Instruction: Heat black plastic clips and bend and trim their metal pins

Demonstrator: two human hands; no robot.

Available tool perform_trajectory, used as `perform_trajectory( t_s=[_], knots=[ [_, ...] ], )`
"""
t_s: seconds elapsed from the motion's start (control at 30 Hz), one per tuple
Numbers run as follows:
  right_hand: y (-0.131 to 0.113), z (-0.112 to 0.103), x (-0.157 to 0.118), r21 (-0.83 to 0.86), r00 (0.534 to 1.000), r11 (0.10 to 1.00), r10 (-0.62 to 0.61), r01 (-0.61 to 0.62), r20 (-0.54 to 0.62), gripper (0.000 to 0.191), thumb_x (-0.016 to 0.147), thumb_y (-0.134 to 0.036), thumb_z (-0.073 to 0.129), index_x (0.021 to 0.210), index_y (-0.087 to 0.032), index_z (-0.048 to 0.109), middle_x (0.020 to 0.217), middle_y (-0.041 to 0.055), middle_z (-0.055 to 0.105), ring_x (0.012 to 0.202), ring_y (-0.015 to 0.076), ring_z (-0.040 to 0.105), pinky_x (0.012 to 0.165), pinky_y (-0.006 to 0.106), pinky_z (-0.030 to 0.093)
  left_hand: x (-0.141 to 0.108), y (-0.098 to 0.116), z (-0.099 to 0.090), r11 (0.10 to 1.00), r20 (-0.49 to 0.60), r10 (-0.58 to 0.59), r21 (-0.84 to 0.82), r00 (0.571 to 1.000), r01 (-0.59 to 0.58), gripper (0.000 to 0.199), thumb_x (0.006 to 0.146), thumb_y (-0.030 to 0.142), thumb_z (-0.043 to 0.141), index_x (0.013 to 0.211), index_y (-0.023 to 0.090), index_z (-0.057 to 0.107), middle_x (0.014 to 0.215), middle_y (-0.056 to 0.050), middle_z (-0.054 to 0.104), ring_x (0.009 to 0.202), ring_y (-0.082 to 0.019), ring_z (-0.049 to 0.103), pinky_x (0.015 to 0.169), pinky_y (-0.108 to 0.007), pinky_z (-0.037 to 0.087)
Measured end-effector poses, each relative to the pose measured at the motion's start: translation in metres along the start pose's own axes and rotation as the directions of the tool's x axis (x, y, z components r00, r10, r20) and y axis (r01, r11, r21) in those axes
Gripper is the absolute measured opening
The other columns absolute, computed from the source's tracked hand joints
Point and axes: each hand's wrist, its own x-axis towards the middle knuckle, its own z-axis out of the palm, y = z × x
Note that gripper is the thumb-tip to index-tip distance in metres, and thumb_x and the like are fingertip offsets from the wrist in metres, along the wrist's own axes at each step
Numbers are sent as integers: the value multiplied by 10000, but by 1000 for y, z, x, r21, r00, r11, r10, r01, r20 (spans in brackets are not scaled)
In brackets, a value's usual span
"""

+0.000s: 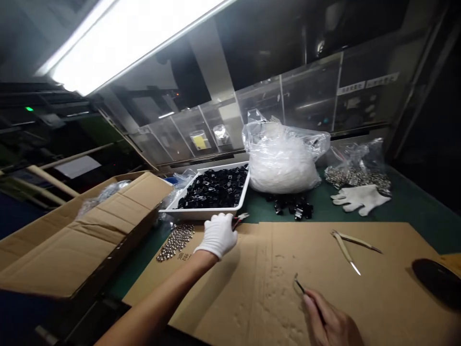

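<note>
My left hand (218, 235), in a white glove, is closed at the front edge of the white tray (201, 215). Small pliers (240, 217) with red handles stick out to the right from under its fingers. Black small parts (216, 187) fill the tray. My bare right hand (331, 319) pinches a thin dark tool (299, 284) with a small bent tip, pointing up and left above the cardboard sheet (266, 288). Left of the gloved hand lies a pile of small shiny metal pieces (176, 241).
An open cardboard box (90, 230) stands at left. Behind are a bulging clear bag (284, 158), loose black parts (295, 207), a bag of metal pieces (360, 173) and a white glove (360, 199). Pale-handled tools (345, 252) and a dark round object (435, 278) lie at right.
</note>
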Motion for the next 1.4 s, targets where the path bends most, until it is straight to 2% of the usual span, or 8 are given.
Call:
perform_trajectory(
  t_s=[0.13, 0.3, 0.5, 0.67, 0.93, 1.1, 1.2, 1.4],
  knots=[
    [-8, -1, 2, 30, 999, 999, 43, -42, -17, 313, 1096, -345, 459, 1140, -205, 737, 997, 73, 786, 835, 221, 780, 697, 231, 598, 12, 68, 13, 992, 69, 125, 26, 990, -127, 398, 811, 369, 663, 1162, 179, 668, 1144, -166, 674, 1092, -363, 622, 893, -497, 486],
    [-16, -5, 5, 73, 998, 995, 65, -64, -5, 332, 1109, -351, 434, 1153, -201, 726, 970, 82, 784, 809, 217, 778, 687, 220, 583, 38, 104, 6, 963, 43, 244, 111, 969, -247, 397, 845, 351, 657, 1179, 137, 661, 1161, -197, 653, 1099, -373, 602, 915, -517, 461],
    [-23, -9, 12, 103, 995, 990, 97, -98, 18, 415, 1131, -366, 345, 1092, -201, 723, 898, 75, 773, 780, 217, 771, 688, 229, 570, 78, 126, -29, 832, -1, 525, 211, 851, -513, 352, 906, 112, 499, 1194, 133, 700, 1181, -221, 634, 1203, -377, 522, 1084, -600, 280],
    [-27, -12, 15, 125, 992, 985, 119, -122, 30, 431, 1135, -370, 326, 1083, -201, 719, 891, 80, 771, 809, 223, 772, 688, 229, 554, 104, 143, -39, 735, 29, 644, 255, 765, -628, 415, 973, 91, 380, 1158, 168, 743, 1203, -204, 656, 1217, -355, 511, 1150, -594, 188],
    [-28, -13, 16, 164, 986, 972, 167, -170, 31, 409, 1132, -373, 335, 1104, -208, 709, 886, 60, 765, 796, 219, 768, 676, 240, 534, 121, 142, -32, 628, 99, 723, 319, 684, -710, 347, 955, 115, 456, 1021, 183, 790, 1122, -191, 691, 1168, -348, 549, 1114, -568, 238],
    [-28, -14, 17, 185, 981, 963, 189, -195, 50, 404, 1130, -381, 334, 1110, -215, 702, 896, 53, 765, 789, 216, 761, 687, 250, 523, 119, 135, -31, 595, 76, 744, 374, 663, -711, 325, 950, 105, 479, 1020, 181, 788, 1094, -184, 703, 1127, -342, 573, 1101, -572, 264],
    [-26, -13, 15, 192, 978, 959, 201, -209, 59, 398, 1125, -401, 343, 1110, -224, 699, 914, 53, 768, 807, 225, 759, 699, 256, 517, 120, 139, -34, 567, 50, 763, 426, 644, -705, 306, 960, 99, 485, 1042, 155, 775, 1097, -183, 710, 1108, -334, 584, 1080, -564, 297],
    [-25, -11, 14, 201, 976, 955, 213, -219, 52, 413, 1127, -419, 335, 1109, -226, 701, 924, 62, 770, 809, 228, 752, 712, 258, 500, 128, 155, -36, 452, 61, 823, 531, 565, -716, 271, 960, 80, 508, 1026, 106, 770, 1085, -190, 721, 1062, -321, 609, 1037, -534, 345]
  ],
)
